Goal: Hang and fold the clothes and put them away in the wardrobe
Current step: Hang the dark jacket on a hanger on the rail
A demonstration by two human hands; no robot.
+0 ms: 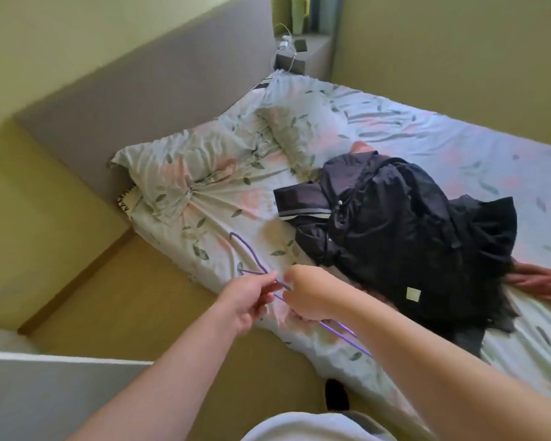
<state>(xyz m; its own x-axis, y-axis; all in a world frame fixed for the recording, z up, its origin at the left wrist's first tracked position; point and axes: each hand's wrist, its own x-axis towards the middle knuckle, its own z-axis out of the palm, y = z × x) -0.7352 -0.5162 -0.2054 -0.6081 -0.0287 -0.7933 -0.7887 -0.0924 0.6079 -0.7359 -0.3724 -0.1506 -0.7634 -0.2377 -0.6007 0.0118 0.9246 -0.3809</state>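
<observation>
Hanger: a thin purple wire hanger (251, 251) is being held low over the near edge of the bed, at 6 o'clock in the view, with its hook pointed toward 11 o'clock. Whether one frame or two is being held cannot be told.
Left hand: the left hand (252, 300) is being pinched closed on the wire near the neck.
Right hand: the right hand (306, 297) is being curled round the wire at 3 o'clock of the left, knuckles up.
Clothes: a heap of dark navy clothes (404, 230) is being left on the floral bedsheet (427, 128), at 2 o'clock of the hands, near but apart.
Look: a striped collar, small studs and a pale square label are being shown on the crumpled heap.
Handling: the hanger is being judged light, springy and easily bent, and the cloth soft, limp and perhaps slippery.
Where to hold: the neck below the hook is being favoured for the hanger, and the collar or shoulder seams for the top garment.
Surroundings: two floral pillows (178, 173) are lying at 12 o'clock of the hands.
</observation>
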